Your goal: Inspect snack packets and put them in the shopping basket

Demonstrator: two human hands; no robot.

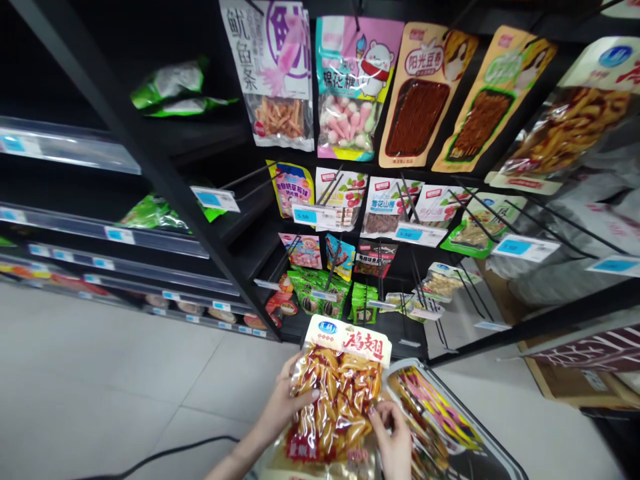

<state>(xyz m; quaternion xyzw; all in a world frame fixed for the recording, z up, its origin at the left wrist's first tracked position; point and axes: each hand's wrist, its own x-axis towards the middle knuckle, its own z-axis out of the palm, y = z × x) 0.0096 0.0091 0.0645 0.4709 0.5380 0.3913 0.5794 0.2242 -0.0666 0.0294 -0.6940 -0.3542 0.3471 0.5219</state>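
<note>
A clear snack bag of glossy brown meat pieces, with a white header and red lettering, is held upright at the lower middle. My left hand grips its left edge, the thumb across the front. On the right edge, the fingers of my right hand are pinched against the bag. Just right of that hand, a grey-rimmed basket on the floor holds several flat snack packets. Part of the basket is hidden behind my right hand and the bag.
Ahead, a black rack has thin hooks with hanging packs, including a squid strip bag and a marshmallow bag. Price tags stick out at the hook ends. Shelves stand at left. A black cable crosses the tiled floor.
</note>
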